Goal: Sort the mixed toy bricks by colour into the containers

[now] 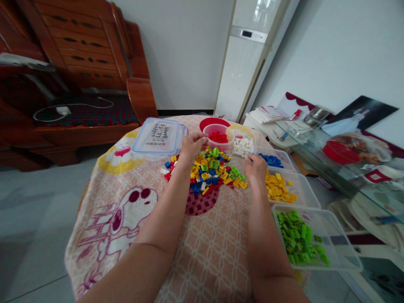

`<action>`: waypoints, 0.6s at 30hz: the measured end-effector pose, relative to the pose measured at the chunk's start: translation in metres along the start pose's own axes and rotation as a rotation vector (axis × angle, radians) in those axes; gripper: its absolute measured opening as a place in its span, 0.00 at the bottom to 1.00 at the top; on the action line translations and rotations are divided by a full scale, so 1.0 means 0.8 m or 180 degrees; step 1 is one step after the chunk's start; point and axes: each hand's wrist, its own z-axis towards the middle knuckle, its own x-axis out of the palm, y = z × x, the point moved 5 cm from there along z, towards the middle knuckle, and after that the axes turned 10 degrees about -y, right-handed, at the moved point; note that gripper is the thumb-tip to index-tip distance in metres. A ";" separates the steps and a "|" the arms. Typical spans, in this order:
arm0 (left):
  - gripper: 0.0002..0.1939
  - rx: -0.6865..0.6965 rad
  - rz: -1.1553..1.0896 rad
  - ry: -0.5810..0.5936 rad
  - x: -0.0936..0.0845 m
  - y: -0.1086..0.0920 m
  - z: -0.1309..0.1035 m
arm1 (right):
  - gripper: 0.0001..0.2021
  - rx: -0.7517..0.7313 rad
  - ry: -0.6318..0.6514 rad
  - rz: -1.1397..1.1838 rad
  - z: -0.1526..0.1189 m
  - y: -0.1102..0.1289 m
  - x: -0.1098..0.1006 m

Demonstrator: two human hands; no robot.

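A mixed heap of toy building bricks (210, 170) in several colours lies on the table between my hands. My left hand (193, 146) hangs over the heap's far left side, by the rim of a round bowl (233, 139) that holds red bricks (217, 136). Its fingers are closed together, and what they pinch is too small to make out. To the right of the heap, beside the white bricks (242, 146) and the blue bricks (270, 160), is my right hand (256, 169). Its fingers are curled closed, their contents hidden.
Clear boxes on the right hold yellow bricks (279, 188) and green bricks (296, 235). Stacked box lids (156, 136) lie at the far left on the patterned tablecloth (217, 248). A cluttered glass shelf (334, 155) stands at the right; a wooden bench (85, 84) is behind left.
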 end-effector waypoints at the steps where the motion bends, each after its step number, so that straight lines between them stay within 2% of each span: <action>1: 0.09 0.0004 0.0003 -0.0001 0.000 0.000 0.000 | 0.14 0.0067 -0.0141 -0.0034 0.002 -0.005 -0.006; 5: 0.09 0.0026 -0.0002 0.0014 0.000 0.001 0.001 | 0.16 0.0252 -0.0662 -0.0132 0.004 -0.019 -0.023; 8: 0.09 0.0029 -0.0012 0.0019 0.000 0.001 0.001 | 0.17 0.0219 -0.0746 -0.0121 0.002 -0.019 -0.022; 11: 0.09 0.0029 -0.0021 0.0031 0.001 0.001 0.000 | 0.16 0.0076 -0.0491 -0.0009 -0.001 -0.009 -0.007; 14: 0.10 0.0037 -0.0018 0.0031 0.001 0.001 0.000 | 0.16 -0.0175 -0.0084 0.0263 -0.010 0.010 0.018; 18: 0.10 0.0054 0.0003 0.0040 0.002 0.002 0.000 | 0.23 -0.0604 0.0344 0.0791 -0.032 0.039 0.052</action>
